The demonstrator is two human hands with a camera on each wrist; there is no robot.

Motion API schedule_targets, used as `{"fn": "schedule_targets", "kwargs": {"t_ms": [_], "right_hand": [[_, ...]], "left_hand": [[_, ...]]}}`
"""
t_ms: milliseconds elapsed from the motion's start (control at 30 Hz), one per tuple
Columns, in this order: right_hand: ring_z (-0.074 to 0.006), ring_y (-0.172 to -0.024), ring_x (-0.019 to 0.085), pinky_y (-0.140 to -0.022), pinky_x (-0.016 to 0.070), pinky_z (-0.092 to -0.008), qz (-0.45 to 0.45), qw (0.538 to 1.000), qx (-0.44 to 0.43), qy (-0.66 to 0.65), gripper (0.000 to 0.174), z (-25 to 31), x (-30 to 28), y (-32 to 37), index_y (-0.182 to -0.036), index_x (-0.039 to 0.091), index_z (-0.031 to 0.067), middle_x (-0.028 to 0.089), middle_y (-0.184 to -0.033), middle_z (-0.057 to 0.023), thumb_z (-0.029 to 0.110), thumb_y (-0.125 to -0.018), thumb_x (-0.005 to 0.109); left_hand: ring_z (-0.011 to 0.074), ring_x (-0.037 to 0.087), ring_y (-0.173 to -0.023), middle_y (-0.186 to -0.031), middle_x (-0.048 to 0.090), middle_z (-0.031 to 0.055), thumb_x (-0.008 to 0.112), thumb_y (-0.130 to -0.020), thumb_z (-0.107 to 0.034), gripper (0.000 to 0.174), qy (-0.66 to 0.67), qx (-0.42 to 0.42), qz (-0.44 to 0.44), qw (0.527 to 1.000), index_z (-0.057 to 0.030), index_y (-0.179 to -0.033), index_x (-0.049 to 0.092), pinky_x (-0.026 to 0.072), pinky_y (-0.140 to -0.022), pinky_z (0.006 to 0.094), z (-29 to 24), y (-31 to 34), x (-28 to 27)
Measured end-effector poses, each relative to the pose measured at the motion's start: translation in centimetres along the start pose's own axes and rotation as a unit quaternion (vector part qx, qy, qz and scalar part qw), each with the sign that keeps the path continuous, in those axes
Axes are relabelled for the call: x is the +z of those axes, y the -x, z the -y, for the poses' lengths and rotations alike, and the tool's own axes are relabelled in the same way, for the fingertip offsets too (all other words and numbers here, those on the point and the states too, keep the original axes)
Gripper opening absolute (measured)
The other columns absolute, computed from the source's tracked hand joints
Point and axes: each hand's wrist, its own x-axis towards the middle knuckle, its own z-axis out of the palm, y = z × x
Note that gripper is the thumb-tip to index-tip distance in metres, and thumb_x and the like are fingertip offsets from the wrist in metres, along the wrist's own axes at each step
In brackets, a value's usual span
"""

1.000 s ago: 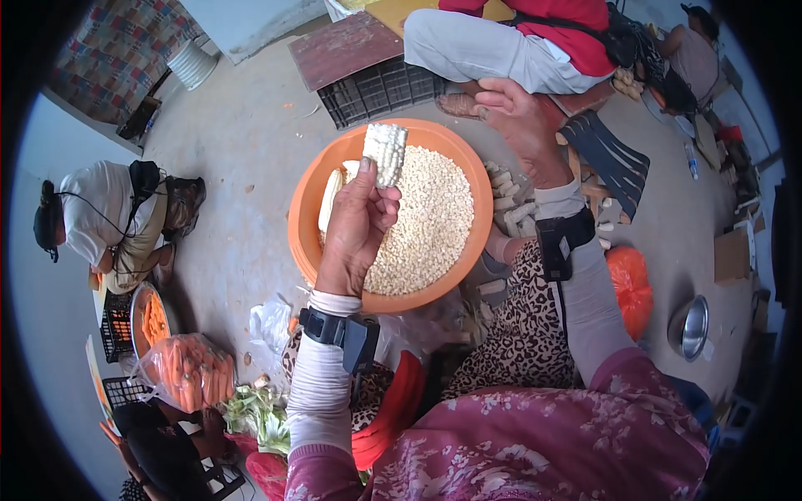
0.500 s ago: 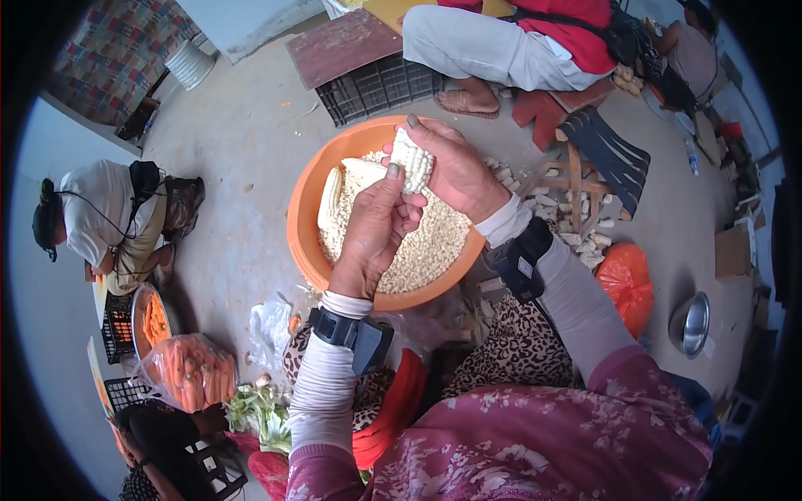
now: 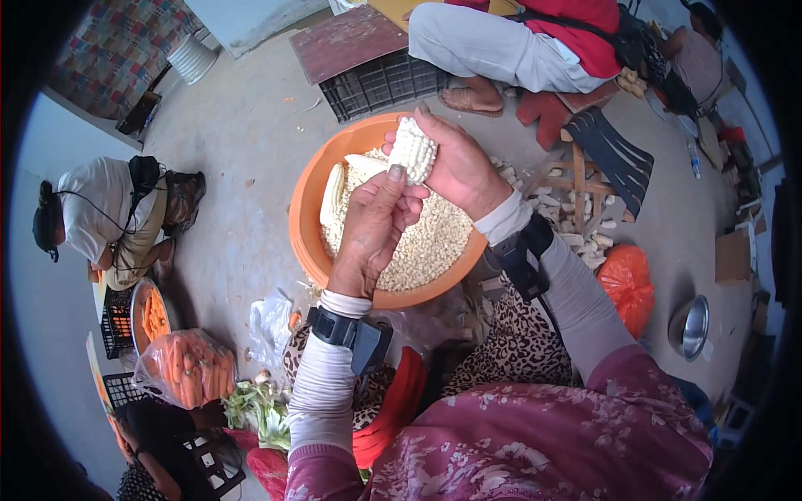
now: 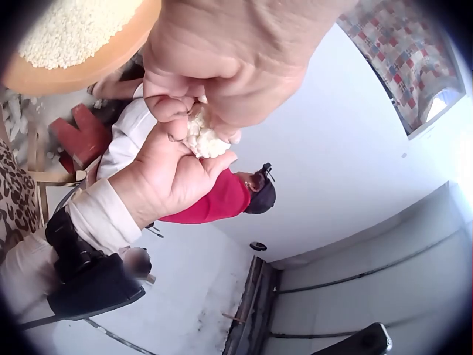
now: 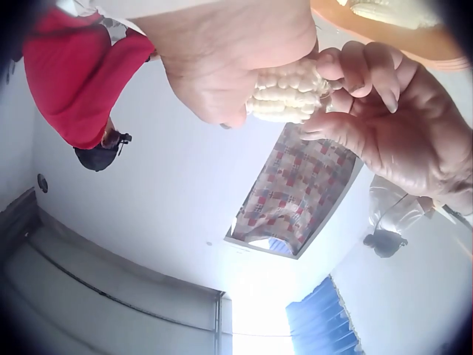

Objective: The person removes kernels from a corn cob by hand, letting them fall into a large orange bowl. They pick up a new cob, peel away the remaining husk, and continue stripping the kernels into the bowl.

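Observation:
A short piece of white corn cob (image 3: 413, 152) is held between both hands above an orange basin (image 3: 306, 242) in the head view. My left hand (image 3: 373, 230) pinches its lower end between thumb and fingers. My right hand (image 3: 461, 167) grips it from the right, thumb at the top. In the right wrist view the cob (image 5: 284, 92) shows rows of kernels, with the right hand (image 5: 229, 59) on one end and the left hand (image 5: 406, 122) at the other. Loose kernels (image 3: 430, 250) fill much of the basin, and a whole cob (image 3: 332, 194) lies at its left side.
Stripped cobs (image 3: 555, 209) lie on the floor right of the basin, by a wooden stool with dark straps (image 3: 610, 159). A black crate (image 3: 380, 90) stands behind. Bagged carrots (image 3: 190, 369) are at the left, a red bag (image 3: 626, 280) and metal bowl (image 3: 695, 327) at the right. Other people sit around.
My right hand has come down from the upper right and taken hold of the cob. The left hand has shifted slightly right with the cob, which hangs more over the basin's upper middle.

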Motion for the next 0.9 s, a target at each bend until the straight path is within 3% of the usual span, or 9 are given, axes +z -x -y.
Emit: {"fn": "schedule_targets", "kwargs": {"t_ms": [333, 433, 600, 667, 833, 900], "right_hand": [[-0.026, -0.102, 0.056, -0.089, 0.0472, -0.0399, 0.01, 0.999, 0.01, -0.041, 0.039, 0.1, -0.4, -0.4, -0.114, 0.047, 0.0002, 0.057, -0.106, -0.0162, 0.034, -0.094, 0.049], [-0.0264, -0.101, 0.056, -0.089, 0.0472, -0.0401, 0.01, 0.999, 0.009, -0.046, 0.038, 0.1, -0.5, -0.4, -0.113, 0.047, 0.0005, 0.057, -0.106, -0.0161, 0.033, -0.094, 0.049], [-0.0263, -0.099, 0.057, -0.088, 0.0478, -0.0399, 0.025, 1.0, -0.005, -0.015, 0.034, 0.5, 0.1, 0.0, -0.113, 0.048, 0.0009, 0.057, -0.105, -0.0159, 0.029, -0.094, 0.049], [-0.0254, -0.099, 0.057, -0.087, 0.0488, -0.0387, 0.02, 0.998, -0.027, 0.045, 0.032, 0.6, 0.4, 0.2, -0.113, 0.048, 0.0008, 0.057, -0.105, -0.0159, 0.026, -0.094, 0.05], [-0.0241, -0.097, 0.058, -0.085, 0.0499, -0.0368, 0.018, 0.998, -0.034, 0.05, 0.031, 0.5, 0.7, 0.1, -0.114, 0.047, 0.0002, 0.057, -0.104, -0.0161, 0.024, -0.094, 0.051], [-0.0235, -0.096, 0.059, -0.084, 0.0501, -0.0359, 0.011, 0.998, -0.034, 0.056, 0.032, 0.4, 0.9, 0.2, -0.114, 0.047, 0.0001, 0.058, -0.103, -0.0161, 0.024, -0.093, 0.051]], "left_hand": [[0.0116, 0.062, -0.067, -0.086, 0.066, 0.0115, 0.049, -0.095, -0.025, 0.028, 0.053, -0.009, 0.014, 0.998, 0.0022, -0.101, 0.055, 0.0511, -0.059, 0.0211, -0.1, 0.1, 0.0], [0.0097, 0.059, -0.068, -0.085, 0.065, 0.0099, 0.046, -0.097, -0.022, 0.028, 0.06, -0.015, 0.033, 0.998, 0.0036, -0.103, 0.056, 0.0523, -0.065, 0.0218, -0.4, 0.1, -0.2], [0.0167, 0.06, -0.074, -0.09, 0.064, 0.0162, 0.042, -0.094, -0.016, 0.025, 0.092, -0.04, 0.069, 0.993, 0.0054, -0.099, 0.054, 0.0508, -0.07, 0.028, -0.6, -0.2, -0.7], [0.0177, 0.06, -0.075, -0.09, 0.064, 0.0171, 0.042, -0.092, -0.015, 0.025, 0.096, -0.044, 0.069, 0.992, 0.0054, -0.099, 0.054, 0.0504, -0.071, 0.0287, -0.6, -0.2, -0.8], [0.0196, 0.06, -0.075, -0.091, 0.064, 0.0184, 0.041, -0.091, -0.014, 0.025, 0.11, -0.057, 0.069, 0.99, 0.0058, -0.099, 0.053, 0.05, -0.072, 0.0301, -0.6, -0.3, -1.2], [0.0234, 0.062, -0.077, -0.098, 0.062, 0.0247, 0.041, -0.089, -0.012, 0.03, 0.142, -0.071, 0.078, 0.984, 0.0094, -0.11, 0.047, 0.0509, -0.068, 0.0302, -0.7, -0.3, -1.4]]}}
